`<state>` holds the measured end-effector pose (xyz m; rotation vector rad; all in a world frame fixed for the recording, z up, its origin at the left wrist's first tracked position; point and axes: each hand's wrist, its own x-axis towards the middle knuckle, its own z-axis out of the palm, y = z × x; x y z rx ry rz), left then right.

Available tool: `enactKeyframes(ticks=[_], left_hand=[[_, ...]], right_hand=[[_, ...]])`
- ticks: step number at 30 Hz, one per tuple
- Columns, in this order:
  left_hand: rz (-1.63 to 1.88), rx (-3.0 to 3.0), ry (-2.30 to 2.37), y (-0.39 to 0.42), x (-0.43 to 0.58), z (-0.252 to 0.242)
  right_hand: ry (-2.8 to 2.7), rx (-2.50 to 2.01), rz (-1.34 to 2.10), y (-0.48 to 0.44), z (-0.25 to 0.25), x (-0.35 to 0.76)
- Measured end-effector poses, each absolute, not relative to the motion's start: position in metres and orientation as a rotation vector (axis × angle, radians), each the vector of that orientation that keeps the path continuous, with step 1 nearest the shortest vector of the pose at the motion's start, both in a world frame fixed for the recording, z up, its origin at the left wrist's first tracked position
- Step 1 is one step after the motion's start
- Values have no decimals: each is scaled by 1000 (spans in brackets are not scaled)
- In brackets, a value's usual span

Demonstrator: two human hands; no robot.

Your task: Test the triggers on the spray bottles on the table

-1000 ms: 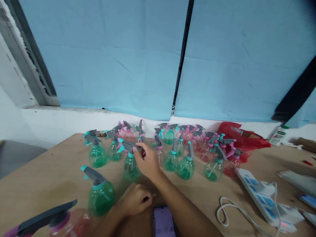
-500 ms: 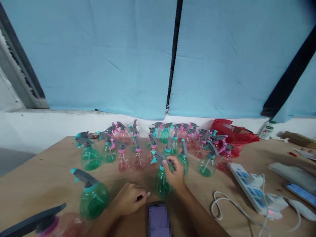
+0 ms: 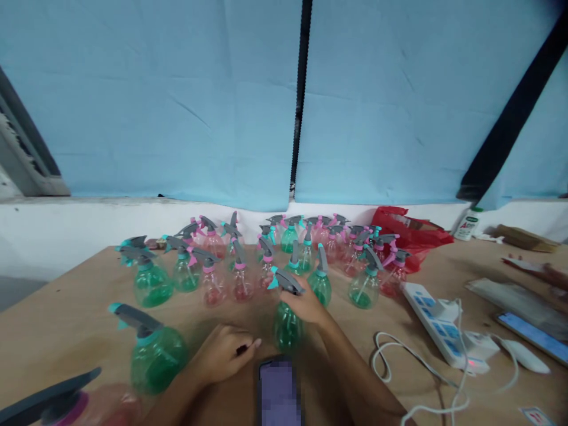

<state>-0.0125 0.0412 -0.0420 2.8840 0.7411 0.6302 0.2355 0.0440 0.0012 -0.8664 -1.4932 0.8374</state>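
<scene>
My right hand (image 3: 307,305) is wrapped around the neck of a green spray bottle (image 3: 287,331), just beneath its grey head with a turquoise nozzle. The bottle stands nearly upright in front of me. Loosely curled, my left hand (image 3: 227,350) lies on the wooden table (image 3: 80,313) with the thumb pointing right; I see only a dark gap inside the fingers. To its left is another green spray bottle (image 3: 158,360). A pink spray bottle (image 3: 113,405) is partly cut off at the lower left. Between my forearms lies a phone (image 3: 279,393).
Several green and pink spray bottles (image 3: 153,287) stand in rows toward the wall. Rightward are a red plastic bag (image 3: 417,239), a white power strip (image 3: 432,322) with cables, another phone (image 3: 535,336) and a white bottle (image 3: 468,225). Another person's hand (image 3: 557,278) shows at the right edge.
My right hand has shifted from the head of the green spray bottle down around its neck. The whole view has moved slightly, and another person's hand shows more at the right.
</scene>
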Motion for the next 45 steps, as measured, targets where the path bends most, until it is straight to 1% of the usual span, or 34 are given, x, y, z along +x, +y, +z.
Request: enactKeyframes(ticks=[6, 9, 14, 20, 29, 35, 41, 45], left_hand=[[640, 2868, 685, 40, -11, -42], [646, 2865, 692, 40, -10, -43], [639, 2870, 664, 38, -8, -42], [633, 2880, 692, 37, -8, -41], [630, 2852, 672, 36, -6, -40], [624, 2861, 687, 36, -7, -41], [615, 2845, 692, 36, -7, -43], [610, 2856, 691, 37, -8, -43]], right_hand=[[-1519, -781, 1021, 33, 4, 240], [-1495, -777, 1059, 29, 0, 239], [-1355, -856, 1021, 31, -9, 236], [-1470, -842, 839, 35, -14, 240], [-1336, -889, 880, 32, -10, 236], [-1432, -895, 856, 32, -9, 237], [-1333, -859, 900, 31, -7, 235], [-1362, -898, 820, 30, -9, 236]])
